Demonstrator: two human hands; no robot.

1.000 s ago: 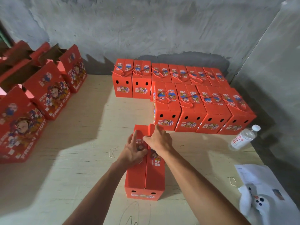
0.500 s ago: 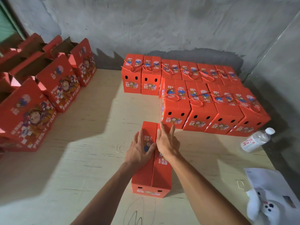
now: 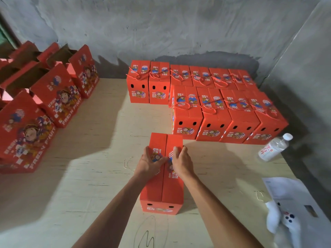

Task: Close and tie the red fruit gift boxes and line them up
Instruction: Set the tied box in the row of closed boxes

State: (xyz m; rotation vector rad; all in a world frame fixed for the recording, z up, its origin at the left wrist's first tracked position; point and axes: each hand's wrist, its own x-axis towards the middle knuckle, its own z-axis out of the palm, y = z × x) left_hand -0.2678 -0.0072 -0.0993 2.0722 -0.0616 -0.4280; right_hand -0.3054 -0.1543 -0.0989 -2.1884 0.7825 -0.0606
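Table: pale plywood table (image 3: 93, 176) with visible grain, pencil scribbles near its front edge; a bright patch of light falls across the middle, with angular shadows from the left.
Room: rough grey plastered wall (image 3: 161, 24) behind the table, meeting a second grey wall at the right corner.
Box in hand: long red cardboard fruit gift box (image 3: 163, 190) lying lengthwise at the table's centre front, its two top flaps meeting along a middle seam, two dark slots in its near end; no cord on it.
Left hand: left hand (image 3: 150, 162) rests on the left flap, fingers straight and spread, pressing flat; its grip holds nothing.
Right hand: right hand (image 3: 180, 162) lies on the right flap, fingers extended over the seam's right side and box edge; its grip is likewise released, only pressing.
Finished boxes: closed red boxes tied with red cord (image 3: 222, 104) stand in two rows at the back right, packed side by side; the front row's leftmost box is just beyond the box in hand.
Open boxes: tall open red boxes printed "FRESH FRUIT" (image 3: 57, 99) line the left edge, flaps up.
Bottle: clear plastic water bottle with white cap (image 3: 275, 147) lies tilted near the right edge.
Paper: white printed sheet (image 3: 286, 190) at the right front.
Toy: white soft toy (image 3: 284, 221) lies partly on that sheet.
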